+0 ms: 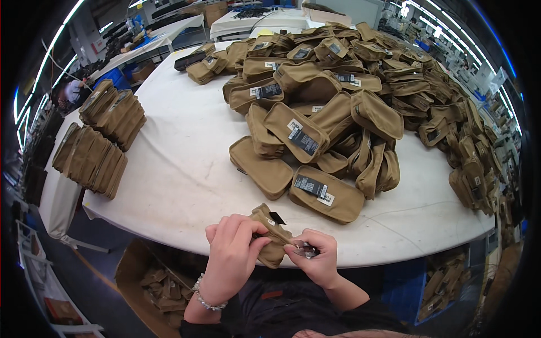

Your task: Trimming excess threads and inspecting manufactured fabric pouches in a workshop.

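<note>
At the table's near edge my left hand (234, 248) pinches a tan fabric pouch (273, 254) between thumb and fingers. The pouch is bunched and tilted, with a black tag (276, 218) sticking up from its far end. My right hand (318, 258) is closed around small silver thread snips (306, 250), mostly covered by the fingers. Its thumb and fingertips meet the pouch's right edge. The tips of the snips are hidden. Just beyond my hands lie a flat tan pouch with a dark label (344, 198) and a second tan pouch (260, 166).
A big heap of tan pouches (315, 84) covers the far and right parts of the white table (174, 152). Neat stacks of pouches (93, 160) stand at the left. Below the edge are a cardboard box (132, 270) and a blue bin (403, 287), both with tan pieces.
</note>
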Demonstrator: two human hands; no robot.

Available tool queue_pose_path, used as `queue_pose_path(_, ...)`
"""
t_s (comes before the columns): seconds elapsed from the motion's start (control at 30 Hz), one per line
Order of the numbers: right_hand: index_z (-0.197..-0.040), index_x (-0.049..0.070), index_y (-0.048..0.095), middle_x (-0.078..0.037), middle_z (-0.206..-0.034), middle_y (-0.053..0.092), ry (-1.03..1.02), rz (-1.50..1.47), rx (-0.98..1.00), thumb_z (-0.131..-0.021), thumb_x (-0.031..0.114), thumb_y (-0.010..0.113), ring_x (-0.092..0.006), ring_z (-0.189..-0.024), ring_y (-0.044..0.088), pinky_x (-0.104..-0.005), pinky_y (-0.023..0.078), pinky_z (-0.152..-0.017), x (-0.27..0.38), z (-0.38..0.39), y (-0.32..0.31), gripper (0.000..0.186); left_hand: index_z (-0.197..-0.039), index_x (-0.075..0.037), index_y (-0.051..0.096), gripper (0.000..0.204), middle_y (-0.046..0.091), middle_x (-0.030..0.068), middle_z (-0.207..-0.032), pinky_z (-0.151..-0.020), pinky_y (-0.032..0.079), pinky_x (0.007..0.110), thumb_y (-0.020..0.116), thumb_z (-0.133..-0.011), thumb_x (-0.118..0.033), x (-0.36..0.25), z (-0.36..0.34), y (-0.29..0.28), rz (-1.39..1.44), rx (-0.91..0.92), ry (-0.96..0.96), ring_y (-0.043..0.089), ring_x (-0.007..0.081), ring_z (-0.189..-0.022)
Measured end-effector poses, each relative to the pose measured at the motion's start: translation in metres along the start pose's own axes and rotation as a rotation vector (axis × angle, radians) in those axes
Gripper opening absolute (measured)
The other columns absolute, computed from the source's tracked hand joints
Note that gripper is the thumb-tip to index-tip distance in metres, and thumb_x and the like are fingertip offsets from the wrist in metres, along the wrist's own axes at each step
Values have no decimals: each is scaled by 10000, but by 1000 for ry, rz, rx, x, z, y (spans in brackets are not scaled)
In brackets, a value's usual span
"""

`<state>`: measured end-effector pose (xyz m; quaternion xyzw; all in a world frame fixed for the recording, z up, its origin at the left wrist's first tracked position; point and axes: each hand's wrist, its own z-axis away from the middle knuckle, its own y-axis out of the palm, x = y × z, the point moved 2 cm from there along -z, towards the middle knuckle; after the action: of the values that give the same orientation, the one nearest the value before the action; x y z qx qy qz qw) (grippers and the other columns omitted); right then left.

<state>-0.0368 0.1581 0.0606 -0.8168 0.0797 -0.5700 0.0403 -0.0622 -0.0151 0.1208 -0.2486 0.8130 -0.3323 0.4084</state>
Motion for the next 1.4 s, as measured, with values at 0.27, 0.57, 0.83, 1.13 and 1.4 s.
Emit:
queue_pose_path(0.27, -772, 12, 700, -2, -593, 510, 22, -101, -61, -747, 48, 783, -60, -530, 403, -235, 286, -481, 2, 10, 9, 94, -852, -83, 596, 153, 566, 38, -855, -780, 304, 348, 704, -743, -71, -7, 4, -5, -98, 56, -4, 532, 219, -832)
queue_pose_path(0.57, -1181, 91, 629, -43, -665, 571, 62, -137, -107, -756, 161, 796, -120, -527, 495, -258, 387, -499, 1, 12, 1, 461, -829, -129, 595, 130, 562, 10, -865, -776, 287, 354, 697, -751, -111, -10, 19, 8, -118, 5, 109, 502, 210, -808)
queue_pose_path(0.83, -1007, 128, 745, 74, -591, 486, -527, 779, -168, -649, 160, 822, -72, -431, 392, -262, 195, -445, 38, 21, -21, 367, -816, -138, 597, 135, 561, -6, -858, -774, 279, 349, 708, -741, -122, -6, 17, 6, -163, 1, 193, 504, 195, -792)
queue_pose_path(1.13, -1019, 74, 735, 59, -555, 356, -682, 861, -100, -675, 175, 817, -83, -410, 298, -265, 177, -450, 40, 18, -22, 368, -822, -150, 601, 141, 565, -23, -860, -779, 275, 345, 708, -735, -124, -6, 17, 8, -261, -36, 299, 513, 175, -783)
queue_pose_path(1.4, -1036, 67, 734, 46, -553, 311, -698, 901, -100, -740, 157, 767, -85, -417, 266, -267, 169, -452, 41, 14, -22, 311, -820, -147, 590, 146, 562, -20, -854, -755, 285, 336, 705, -733, -123, -7, 11, 9, -261, 4, 312, 519, 173, -774)
